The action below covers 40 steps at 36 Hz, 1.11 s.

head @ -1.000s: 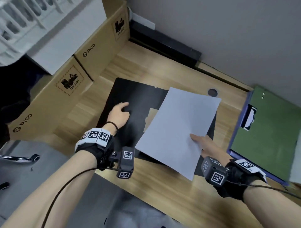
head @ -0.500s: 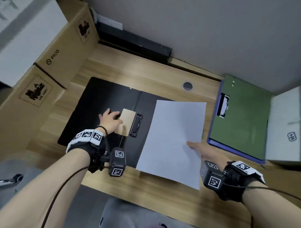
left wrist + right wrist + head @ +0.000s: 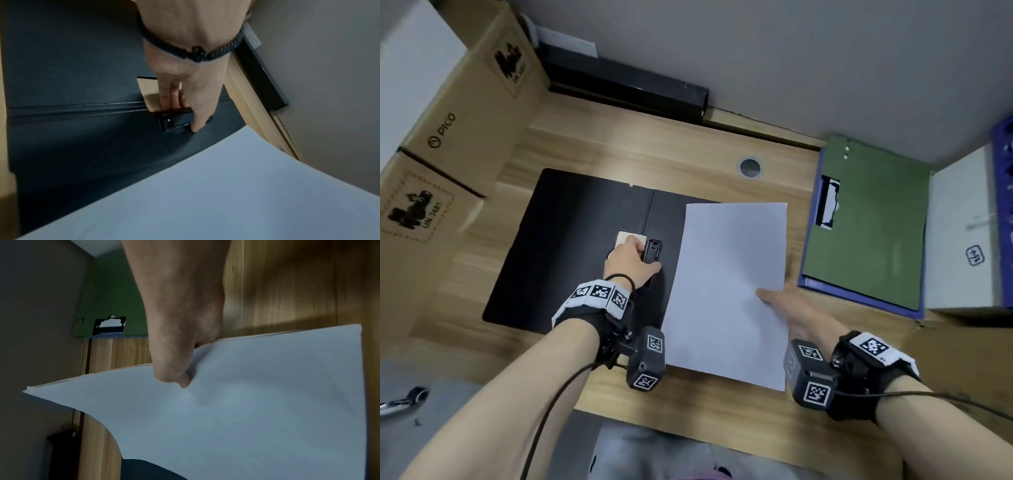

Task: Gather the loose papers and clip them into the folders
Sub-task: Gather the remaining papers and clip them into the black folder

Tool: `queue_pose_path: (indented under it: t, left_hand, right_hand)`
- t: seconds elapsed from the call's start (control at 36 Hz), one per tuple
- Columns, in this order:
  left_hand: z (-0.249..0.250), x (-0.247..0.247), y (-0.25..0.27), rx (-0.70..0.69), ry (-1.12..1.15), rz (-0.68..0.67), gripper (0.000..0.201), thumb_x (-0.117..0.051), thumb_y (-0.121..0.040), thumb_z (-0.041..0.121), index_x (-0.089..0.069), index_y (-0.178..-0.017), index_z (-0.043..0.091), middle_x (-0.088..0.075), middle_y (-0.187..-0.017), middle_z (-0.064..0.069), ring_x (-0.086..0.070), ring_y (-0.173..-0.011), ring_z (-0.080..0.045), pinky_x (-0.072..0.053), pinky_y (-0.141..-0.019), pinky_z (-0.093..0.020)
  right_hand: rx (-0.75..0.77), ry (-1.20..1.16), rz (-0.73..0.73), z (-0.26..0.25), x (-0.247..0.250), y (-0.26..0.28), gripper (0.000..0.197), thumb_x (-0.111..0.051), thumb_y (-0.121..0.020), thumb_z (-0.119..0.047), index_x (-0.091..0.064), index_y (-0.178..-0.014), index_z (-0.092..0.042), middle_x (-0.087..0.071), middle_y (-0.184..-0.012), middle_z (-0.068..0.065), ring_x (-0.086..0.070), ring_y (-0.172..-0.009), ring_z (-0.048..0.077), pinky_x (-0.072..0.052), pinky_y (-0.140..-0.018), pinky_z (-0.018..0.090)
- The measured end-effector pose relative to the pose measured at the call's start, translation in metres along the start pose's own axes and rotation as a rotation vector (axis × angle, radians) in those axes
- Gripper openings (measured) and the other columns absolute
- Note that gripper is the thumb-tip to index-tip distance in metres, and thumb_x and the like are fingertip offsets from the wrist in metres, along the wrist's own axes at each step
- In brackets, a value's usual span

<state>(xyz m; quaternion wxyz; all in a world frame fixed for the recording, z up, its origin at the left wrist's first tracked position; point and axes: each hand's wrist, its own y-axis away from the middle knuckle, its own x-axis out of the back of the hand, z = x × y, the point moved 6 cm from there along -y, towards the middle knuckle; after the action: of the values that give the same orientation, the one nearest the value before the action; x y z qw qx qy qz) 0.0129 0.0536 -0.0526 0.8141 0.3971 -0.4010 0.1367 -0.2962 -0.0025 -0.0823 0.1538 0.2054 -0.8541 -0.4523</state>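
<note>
Papers [image 3: 729, 287]: a thin white stack pinched in my R hand [image 3: 787, 308], thumb on top, fingers hidden under it. The wrist view shows several sheets at the edge. The stack hangs just above the R half of the open black folder [image 3: 571, 240], its near end out over the desk [image 3: 619, 144] edge, long axis running away from me, roughly parallel to the spine.

Clip [image 3: 652, 251] lies to the L of the R grip, past the stack's L edge, w/ a strip of bare black cover between. It runs the same way as the spine. My L hand [image 3: 631, 263] is on it: fingers curled over the tan tab [image 3: 626, 237] side, thumb down against the near end. Can't tell if the clip is lifted yet.

So the L hand is nearer the clip, and the R has the load. Next, I'd guess: L opens the clip, R slides the stack leftward so its L long edge goes under.

Further R of the grip: a green folder [image 3: 866, 226] w/ its own clip, closed, well apart. Boxes [image 3: 458, 113] beyond the L hand.
</note>
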Motion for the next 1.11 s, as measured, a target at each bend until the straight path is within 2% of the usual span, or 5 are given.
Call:
queue_pose_path:
  t: [0.14, 0.22, 0.42, 0.86, 1.11]
  left_hand:
    - [0.005, 0.002, 0.007, 0.005, -0.047, -0.037, 0.026, -0.071, -0.072, 0.034, -0.057, -0.088, 0.019, -0.061, -0.09, -0.004, -0.062, -0.085, -0.029, -0.057, -0.074, -0.034]
    - [0.01, 0.003, 0.011, -0.026, -0.075, -0.05, 0.019, -0.066, -0.078, 0.028, -0.051, -0.076, 0.017, -0.053, -0.076, -0.001, -0.058, -0.086, -0.029, -0.045, -0.07, -0.027]
    - [0.0, 0.011, 0.007, -0.012, -0.069, -0.127, 0.036, -0.066, -0.082, 0.034, -0.063, -0.114, 0.019, -0.064, -0.117, -0.007, -0.057, -0.11, -0.029, -0.046, -0.092, -0.034]
    - [-0.003, 0.008, 0.02, -0.033, -0.007, -0.142, 0.026, -0.061, -0.084, 0.029, -0.067, -0.105, 0.016, -0.067, -0.108, -0.006, -0.058, -0.105, -0.029, -0.045, -0.085, -0.03]
    - [-0.003, 0.004, 0.022, -0.041, 0.031, -0.12, 0.025, -0.065, -0.08, 0.027, -0.069, -0.098, 0.01, -0.069, -0.101, -0.008, -0.06, -0.098, -0.027, -0.043, -0.076, -0.027]
  right_hand:
    - [0.019, 0.037, -0.021, -0.002, -0.013, 0.0, 0.045, -0.064, -0.084, -0.025, -0.051, -0.124, -0.008, -0.066, -0.116, 0.014, -0.066, -0.103, 0.032, -0.051, -0.093, 0.052]
    - [0.051, 0.064, -0.028, -0.005, -0.018, 0.0, 0.031, -0.062, -0.087, -0.023, -0.055, -0.115, -0.012, -0.067, -0.113, 0.01, -0.066, -0.101, 0.031, -0.052, -0.094, 0.049]
    - [0.061, 0.107, -0.018, -0.006, -0.021, 0.002, 0.034, -0.057, -0.093, -0.019, -0.051, -0.125, -0.01, -0.066, -0.115, 0.007, -0.066, -0.101, 0.027, -0.051, -0.095, 0.048]
    - [0.069, 0.177, -0.024, -0.016, -0.033, 0.0, 0.05, -0.059, -0.091, -0.028, -0.045, -0.135, -0.009, -0.065, -0.118, 0.006, -0.066, -0.102, 0.024, -0.054, -0.089, 0.04]
    - [0.11, 0.228, 0.003, -0.033, -0.047, 0.021, 0.034, -0.05, -0.097, -0.016, -0.051, -0.13, -0.011, -0.065, -0.116, 0.007, -0.064, -0.099, 0.024, -0.049, -0.08, 0.029]
